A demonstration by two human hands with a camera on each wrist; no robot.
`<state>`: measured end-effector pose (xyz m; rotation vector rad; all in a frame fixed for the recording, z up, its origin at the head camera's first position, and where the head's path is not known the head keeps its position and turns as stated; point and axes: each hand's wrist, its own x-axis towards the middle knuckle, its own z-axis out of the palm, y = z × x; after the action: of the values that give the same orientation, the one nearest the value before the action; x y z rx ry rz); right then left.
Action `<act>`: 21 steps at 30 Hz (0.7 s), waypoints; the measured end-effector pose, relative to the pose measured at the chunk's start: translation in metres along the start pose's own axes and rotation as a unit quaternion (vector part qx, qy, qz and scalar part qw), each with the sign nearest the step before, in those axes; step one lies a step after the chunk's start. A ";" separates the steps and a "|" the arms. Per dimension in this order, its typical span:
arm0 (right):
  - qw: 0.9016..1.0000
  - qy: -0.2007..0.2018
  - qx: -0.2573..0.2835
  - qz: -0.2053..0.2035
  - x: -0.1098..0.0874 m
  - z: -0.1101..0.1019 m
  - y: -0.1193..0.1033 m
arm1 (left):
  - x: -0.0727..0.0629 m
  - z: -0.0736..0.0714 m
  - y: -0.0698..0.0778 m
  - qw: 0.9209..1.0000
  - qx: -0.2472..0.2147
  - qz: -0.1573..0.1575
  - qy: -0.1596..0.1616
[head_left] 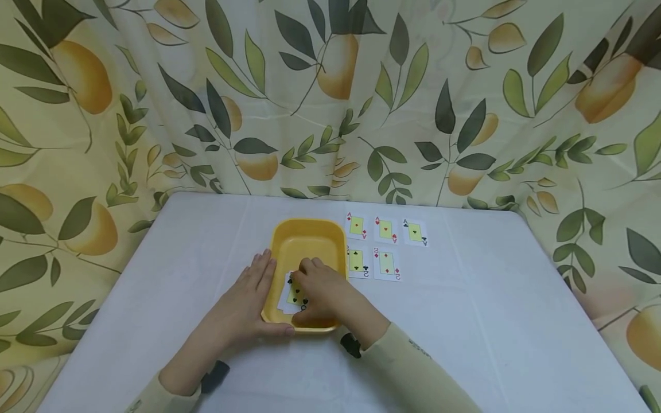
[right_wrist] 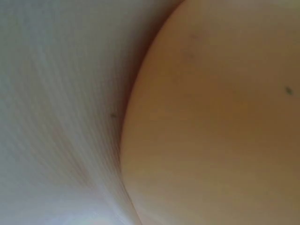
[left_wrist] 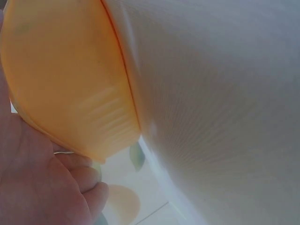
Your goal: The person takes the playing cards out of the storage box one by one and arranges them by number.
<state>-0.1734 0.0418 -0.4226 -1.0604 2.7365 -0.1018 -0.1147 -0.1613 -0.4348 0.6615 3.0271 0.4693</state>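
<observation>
A yellow plastic tray (head_left: 310,229) stands on the white-covered table. In its near left part lie several overlapping playing cards (head_left: 284,298), the top one showing black spades on a yellow panel. My right hand (head_left: 320,289) reaches into the tray over these cards, fingers bent at the far edge of the top card and thumb near its close edge; the palm side is hidden. My left hand (head_left: 245,304) rests against the tray's left side with fingers fairly straight, thumb along the near rim. The left wrist view shows the tray's outer wall (left_wrist: 70,70) beside the left fingers (left_wrist: 84,178).
Right of the tray, face-up cards lie in two rows: three aces, among them the ace of hearts (head_left: 386,229), and below them two twos, one the two of diamonds (head_left: 387,264). A fruit-patterned curtain (head_left: 330,115) hangs behind the table (head_left: 490,298).
</observation>
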 end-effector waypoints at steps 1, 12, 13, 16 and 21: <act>1.000 -0.001 0.000 0.001 0.000 0.000 -0.001 | 0.000 0.000 0.000 1.000 0.001 0.002 0.003; 1.000 -0.003 0.008 0.008 0.005 0.001 -0.004 | 0.000 0.001 -0.001 1.000 0.000 -0.005 -0.004; 1.000 -0.004 0.008 0.008 0.005 0.000 -0.005 | 0.000 0.001 -0.001 1.000 -0.001 -0.005 -0.003; 1.000 -0.002 0.005 0.003 0.005 0.000 -0.005 | 0.000 0.001 -0.001 1.000 -0.003 -0.005 0.001; 1.000 0.004 0.016 -0.002 0.003 -0.002 -0.002 | 0.001 0.002 -0.001 1.000 -0.003 -0.009 -0.002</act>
<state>-0.1746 0.0379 -0.4212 -1.0582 2.7304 -0.1507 -0.1156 -0.1615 -0.4367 0.6351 3.0238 0.4740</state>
